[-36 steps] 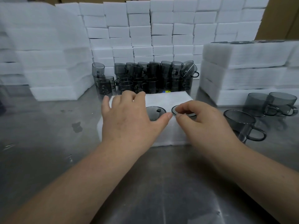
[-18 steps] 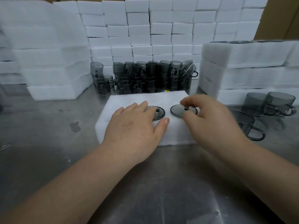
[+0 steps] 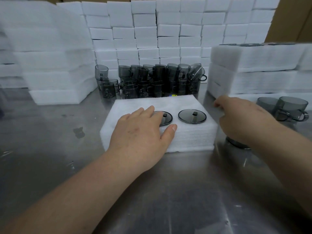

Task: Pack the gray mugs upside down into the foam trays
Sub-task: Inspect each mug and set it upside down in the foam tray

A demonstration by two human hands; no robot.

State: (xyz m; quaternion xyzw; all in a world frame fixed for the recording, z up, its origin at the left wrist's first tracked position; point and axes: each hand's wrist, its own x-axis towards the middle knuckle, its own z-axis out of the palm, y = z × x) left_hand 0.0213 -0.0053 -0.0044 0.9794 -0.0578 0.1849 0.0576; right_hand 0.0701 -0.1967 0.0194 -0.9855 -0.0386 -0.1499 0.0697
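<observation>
Left grip (image 3: 140, 130) lies flat, fingers straight, on the foam tray (image 3: 194, 137), partly covering one inverted mug (image 3: 166, 117); right grip (image 3: 243, 120), loosely curled, holds nothing. Risk: its wrist may topple the loose mug (image 3: 236, 144) beneath.

A white foam tray (image 3: 190, 137) lies flat on the metal table (image 3: 168, 191) with two smoky, see-through gray mugs sunk upside down in its right part, side by side, only their round bases showing. The right mug (image 3: 192, 116) is in full view and the left mug (image 3: 166, 118) is half covered by the left hand (image 3: 140, 132). Behind the tray a crowd of loose mugs (image 3: 152, 80) stands stacked two high (one at the right end leans over), two more mugs (image 3: 293, 108) stand upright far right, and spare foam trays (image 3: 261, 65) rise in white stacks around.
</observation>
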